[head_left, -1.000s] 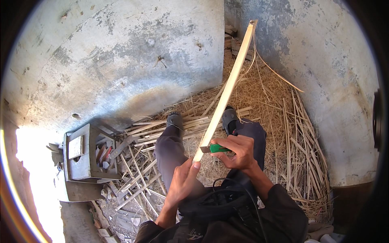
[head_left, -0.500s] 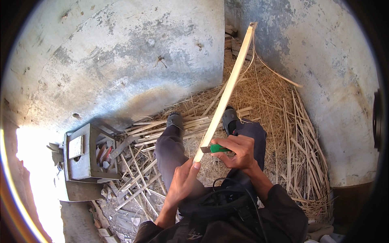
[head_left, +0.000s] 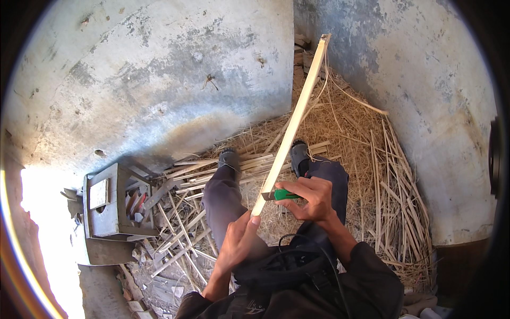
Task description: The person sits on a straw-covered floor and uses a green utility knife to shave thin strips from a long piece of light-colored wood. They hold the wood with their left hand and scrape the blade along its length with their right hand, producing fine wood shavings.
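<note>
My left hand (head_left: 237,238) grips the lower end of a long pale strip of split wood or bamboo (head_left: 293,125), its thumb lying along the strip. The strip slants up and away to the right, and thin curled slivers (head_left: 325,80) hang from its far end. In my right hand (head_left: 314,198) is a green-handled utility knife (head_left: 286,194), fingers closed round the handle. Its dark blade crosses the strip, touching or very near the edge, a little above my left thumb. The strip's lowest end is hidden by my left hand.
Fine shavings (head_left: 353,119) heap up between the walls ahead. Loose strips (head_left: 406,207) lie along the right wall, with more strips (head_left: 183,234) on the left. A grey wooden box (head_left: 109,202) holding odds and ends stands at left. My shoes (head_left: 228,158) rest among the strips.
The strip's far end has swung slightly left and down. Its hanging slivers have shifted with it. My right hand and the knife have moved a touch left; both hands keep their grip.
</note>
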Action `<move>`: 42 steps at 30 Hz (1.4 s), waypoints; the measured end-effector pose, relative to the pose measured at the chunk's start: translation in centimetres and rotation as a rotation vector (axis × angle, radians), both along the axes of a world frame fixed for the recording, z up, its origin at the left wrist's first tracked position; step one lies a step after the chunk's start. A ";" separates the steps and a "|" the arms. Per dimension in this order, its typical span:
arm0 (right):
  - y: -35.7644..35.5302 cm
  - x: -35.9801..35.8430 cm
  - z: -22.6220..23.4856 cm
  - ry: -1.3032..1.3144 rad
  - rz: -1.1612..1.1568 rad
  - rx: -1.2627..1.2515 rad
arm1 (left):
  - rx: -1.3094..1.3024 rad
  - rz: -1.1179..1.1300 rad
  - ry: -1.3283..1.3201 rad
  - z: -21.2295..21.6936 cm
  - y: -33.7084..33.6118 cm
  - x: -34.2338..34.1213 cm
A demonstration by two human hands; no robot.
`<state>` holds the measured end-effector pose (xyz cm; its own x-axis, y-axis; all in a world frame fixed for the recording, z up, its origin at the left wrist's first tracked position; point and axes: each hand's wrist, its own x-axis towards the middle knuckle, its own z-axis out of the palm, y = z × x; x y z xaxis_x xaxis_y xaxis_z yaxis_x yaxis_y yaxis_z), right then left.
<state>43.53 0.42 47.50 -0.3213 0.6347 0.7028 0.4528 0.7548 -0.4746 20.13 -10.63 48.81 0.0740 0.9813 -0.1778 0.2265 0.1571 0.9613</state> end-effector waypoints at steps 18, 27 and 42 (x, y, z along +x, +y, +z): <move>6.0 4.1 0.3 0.251 -0.176 -0.066 | -0.086 -0.068 0.006 -1.1 -2.4 -1.0; 8.6 5.3 -0.2 0.252 -0.225 -0.092 | -0.101 -0.078 0.033 -2.0 -3.5 -1.9; 14.2 7.8 1.1 0.260 -0.300 -0.015 | -0.109 -0.102 -0.014 -2.4 -4.3 -2.4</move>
<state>51.29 14.64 48.58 0.0671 0.6840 0.7263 0.5155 0.5995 -0.6122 17.74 -14.96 46.40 0.1758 0.9434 -0.2812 0.2337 0.2375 0.9428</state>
